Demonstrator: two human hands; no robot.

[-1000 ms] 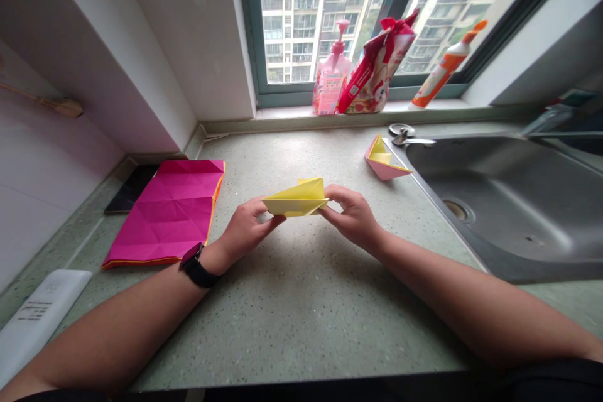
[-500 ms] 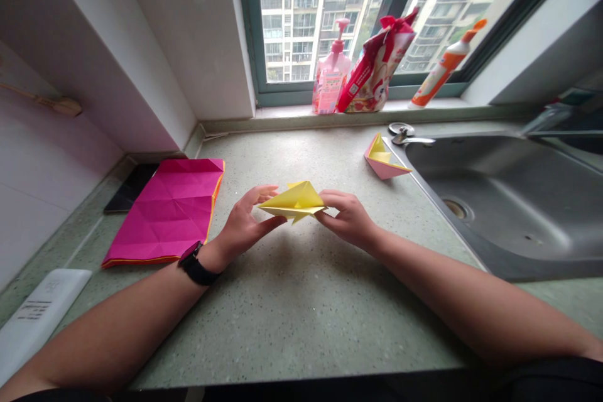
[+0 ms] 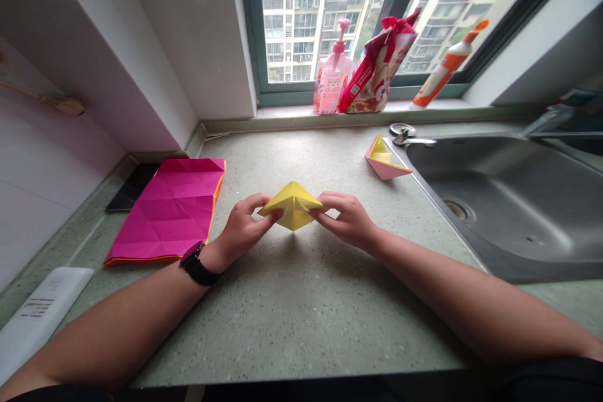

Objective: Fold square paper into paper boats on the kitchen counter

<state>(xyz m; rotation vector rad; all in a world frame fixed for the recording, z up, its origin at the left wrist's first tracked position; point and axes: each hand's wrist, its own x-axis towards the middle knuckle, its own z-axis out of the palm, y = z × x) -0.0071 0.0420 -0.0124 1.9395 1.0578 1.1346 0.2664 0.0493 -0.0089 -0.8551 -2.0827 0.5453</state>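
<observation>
A folded yellow paper (image 3: 293,201), shaped like a diamond with a central crease, is held just above the counter. My left hand (image 3: 248,221) pinches its left corner between thumb and fingers; a black watch is on that wrist. At the opposite corner, my right hand (image 3: 345,217) grips the paper the same way, thumb on the near face. Farther back, by the sink, stands a pink and yellow paper boat (image 3: 387,163), apart from both hands. To the left lies a stack of creased magenta paper (image 3: 167,210) with orange edges.
A steel sink (image 3: 513,201) is set into the counter (image 3: 301,314) at right. On the windowsill stand a pink pump bottle (image 3: 332,78), a red bag (image 3: 377,69) and an orange-white bottle (image 3: 445,72). A white power strip (image 3: 44,314) and a dark flat object (image 3: 134,187) lie at left.
The yellow paper has gone from an uneven, partly opened shape to a flatter diamond facing me. My left fingers have closed onto its left corner.
</observation>
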